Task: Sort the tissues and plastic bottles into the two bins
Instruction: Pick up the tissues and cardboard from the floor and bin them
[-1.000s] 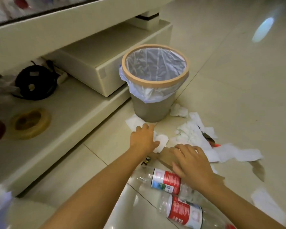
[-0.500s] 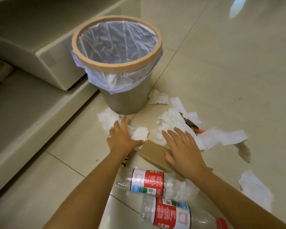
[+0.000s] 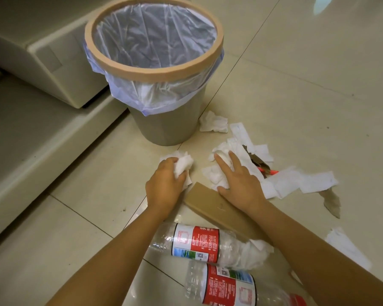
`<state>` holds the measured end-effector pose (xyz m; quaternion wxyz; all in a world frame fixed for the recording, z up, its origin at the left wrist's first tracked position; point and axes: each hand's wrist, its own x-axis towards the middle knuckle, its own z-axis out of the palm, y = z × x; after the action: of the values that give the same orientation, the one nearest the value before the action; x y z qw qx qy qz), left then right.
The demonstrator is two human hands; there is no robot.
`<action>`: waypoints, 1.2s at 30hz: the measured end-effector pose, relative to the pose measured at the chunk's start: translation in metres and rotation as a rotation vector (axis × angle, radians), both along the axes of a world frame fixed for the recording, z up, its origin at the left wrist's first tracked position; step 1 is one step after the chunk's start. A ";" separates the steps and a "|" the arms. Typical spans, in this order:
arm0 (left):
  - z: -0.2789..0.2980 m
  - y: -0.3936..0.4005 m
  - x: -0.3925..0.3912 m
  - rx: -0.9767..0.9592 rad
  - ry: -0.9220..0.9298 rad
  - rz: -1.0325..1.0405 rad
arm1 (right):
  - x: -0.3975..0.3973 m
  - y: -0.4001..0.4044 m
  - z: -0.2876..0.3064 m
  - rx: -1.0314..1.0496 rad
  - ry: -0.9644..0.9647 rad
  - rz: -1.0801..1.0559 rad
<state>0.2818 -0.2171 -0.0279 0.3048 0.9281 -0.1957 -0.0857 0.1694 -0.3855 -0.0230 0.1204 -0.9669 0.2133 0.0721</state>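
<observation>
Tissue wad (image 3: pixel 184 165) in L hand (image 3: pixel 164 186) fingers

floor (image 3: pixel 307 85): glossy tile | on it: bin (image 3: pixel 168 127), tissues (image 3: pixel 283 184), two bottles (image 3: pixel 197 242), cardboard strip (image 3: pixel 210 200)

Place: probably a home living room, though little of it shows.
Floor: glossy cream floor tiles (image 3: pixel 296 74).
Furniture: low cream cabinet base (image 3: pixel 42 133).
Bin: lined wastebasket (image 3: pixel 164 127) on the floor.

White tissues (image 3: pixel 239 155), red-labelled bottles (image 3: pixel 199 244)
</observation>
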 end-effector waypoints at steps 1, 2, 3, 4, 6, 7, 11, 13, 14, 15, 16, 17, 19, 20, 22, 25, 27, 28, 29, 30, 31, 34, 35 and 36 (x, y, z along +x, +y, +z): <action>0.001 0.001 -0.001 -0.015 0.004 0.028 | 0.004 -0.001 0.000 0.015 0.018 -0.012; 0.001 0.003 -0.002 -0.030 0.020 0.064 | 0.007 -0.002 0.000 0.033 0.032 -0.021; 0.002 0.003 -0.003 -0.045 0.043 0.099 | 0.010 -0.002 0.000 0.042 0.043 -0.024; 0.002 0.004 -0.004 -0.053 0.063 0.123 | 0.012 -0.003 0.001 0.041 0.049 -0.023; 0.002 0.005 -0.005 -0.061 0.073 0.130 | 0.014 -0.004 0.004 0.010 0.049 -0.016; 0.002 0.005 -0.006 -0.065 0.071 0.124 | 0.016 -0.004 0.006 -0.013 0.050 -0.008; 0.007 0.010 -0.008 -0.058 0.079 0.115 | 0.018 0.000 0.010 -0.039 0.036 0.038; 0.013 0.013 -0.009 -0.064 0.084 0.115 | 0.017 0.002 0.012 -0.019 -0.002 0.042; 0.017 0.015 -0.010 -0.068 0.080 0.114 | 0.016 0.004 0.014 -0.001 -0.040 0.032; 0.021 0.018 -0.011 -0.070 0.074 0.115 | 0.014 0.005 0.018 0.036 -0.090 0.007; 0.027 0.021 -0.012 -0.071 0.069 0.117 | 0.012 0.007 0.024 0.085 -0.148 -0.023; 0.032 0.024 -0.013 -0.068 0.067 0.121 | 0.011 0.009 0.030 0.132 -0.210 -0.050; 0.046 0.032 -0.013 -0.028 0.080 0.121 | 0.009 0.014 0.047 0.194 -0.338 -0.075; 0.055 0.037 -0.011 0.014 0.098 0.114 | 0.009 0.018 0.057 0.210 -0.397 -0.073; 0.076 0.049 -0.008 0.120 0.137 0.078 | 0.013 0.028 0.080 0.246 -0.500 -0.042; 0.115 0.071 -0.005 0.215 0.105 0.061 | 0.023 0.052 0.118 0.341 -0.610 0.038; 0.145 0.089 -0.005 0.225 0.043 0.080 | 0.032 0.072 0.139 0.380 -0.668 0.084; 0.160 0.098 -0.006 0.227 0.018 0.091 | 0.036 0.083 0.149 0.395 -0.697 0.114; 0.176 0.109 -0.007 0.238 -0.002 0.102 | 0.041 0.094 0.158 0.413 -0.722 0.146; 0.193 0.120 -0.009 0.255 -0.024 0.110 | 0.045 0.106 0.166 0.437 -0.745 0.174; 0.208 0.131 -0.011 0.278 -0.051 0.117 | 0.050 0.118 0.174 0.466 -0.768 0.194; 0.255 0.168 -0.028 0.386 -0.144 0.135 | 0.059 0.157 0.198 0.542 -0.833 0.239; 0.268 0.182 -0.036 0.407 -0.169 0.145 | 0.061 0.172 0.207 0.563 -0.853 0.268; 0.281 0.195 -0.045 0.414 -0.194 0.158 | 0.063 0.187 0.217 0.584 -0.870 0.306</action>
<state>0.2367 -0.0221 0.2528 0.0939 0.9871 -0.1289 -0.0103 0.2320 -0.1989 0.1935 0.4494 -0.8537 -0.0281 -0.2617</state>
